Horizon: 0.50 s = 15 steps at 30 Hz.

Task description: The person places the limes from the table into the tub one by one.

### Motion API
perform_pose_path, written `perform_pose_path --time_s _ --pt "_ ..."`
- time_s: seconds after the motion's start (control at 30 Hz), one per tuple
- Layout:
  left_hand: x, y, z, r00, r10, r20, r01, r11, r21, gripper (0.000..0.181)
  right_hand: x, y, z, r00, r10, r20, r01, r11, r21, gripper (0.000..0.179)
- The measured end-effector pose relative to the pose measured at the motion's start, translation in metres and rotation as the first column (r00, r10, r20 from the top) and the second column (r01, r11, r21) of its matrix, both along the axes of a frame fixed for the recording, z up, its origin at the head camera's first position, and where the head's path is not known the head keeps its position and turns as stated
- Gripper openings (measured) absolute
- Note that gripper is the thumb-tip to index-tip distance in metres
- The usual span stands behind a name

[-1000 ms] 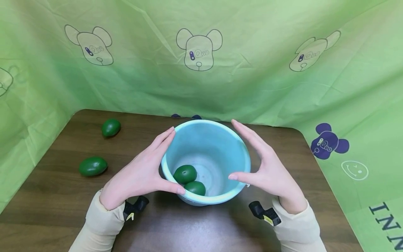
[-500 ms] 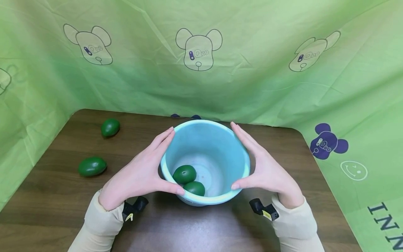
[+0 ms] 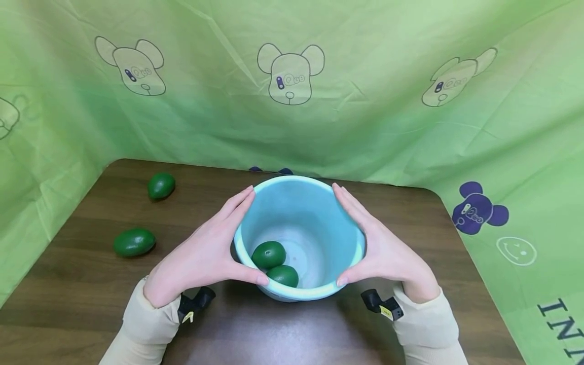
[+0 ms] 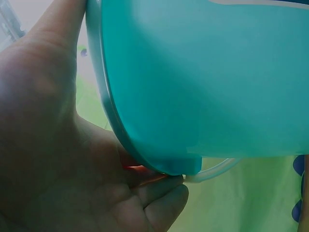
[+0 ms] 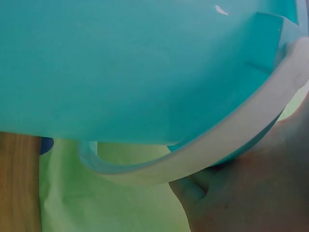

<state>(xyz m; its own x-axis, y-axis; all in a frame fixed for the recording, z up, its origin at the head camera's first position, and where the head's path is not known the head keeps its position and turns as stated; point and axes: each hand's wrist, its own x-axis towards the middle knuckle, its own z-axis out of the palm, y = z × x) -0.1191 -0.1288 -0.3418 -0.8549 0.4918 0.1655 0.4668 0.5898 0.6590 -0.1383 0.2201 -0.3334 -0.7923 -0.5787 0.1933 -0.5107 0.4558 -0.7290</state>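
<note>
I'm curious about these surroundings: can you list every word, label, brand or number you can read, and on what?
"INN", last letter cut off: green cloth.
"Qee", small, probably: cartoon heads on it.
Yellow labels on wrist cameras: too small to read.
Bucket: no readable text.

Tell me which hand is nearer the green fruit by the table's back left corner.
Left. The left hand grips the left side of the bucket, right of the fruit and lower in the head view; the right hand grips the bucket's opposite side, farther off.
</note>
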Motion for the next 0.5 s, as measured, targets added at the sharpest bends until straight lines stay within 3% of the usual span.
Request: perform_pose_path --time_s 0.27,0.5 --pt "0.0006 0.0021 0.0005 1.0 -0.003 -0.001 0.003 1.0 0.002 0.139 0.0023 0.0024 0.0015 1.0 0.01 -0.003 -0.01 1.0 0.001 0.152" --pt "0.0013 0.002 0.0005 1.0 -0.005 -0.01 0.005 1.0 0.005 0.138 0.0031 0.0006 0.0042 0.999 -0.032 0.028 0.031 0.999 0.029 0.153"
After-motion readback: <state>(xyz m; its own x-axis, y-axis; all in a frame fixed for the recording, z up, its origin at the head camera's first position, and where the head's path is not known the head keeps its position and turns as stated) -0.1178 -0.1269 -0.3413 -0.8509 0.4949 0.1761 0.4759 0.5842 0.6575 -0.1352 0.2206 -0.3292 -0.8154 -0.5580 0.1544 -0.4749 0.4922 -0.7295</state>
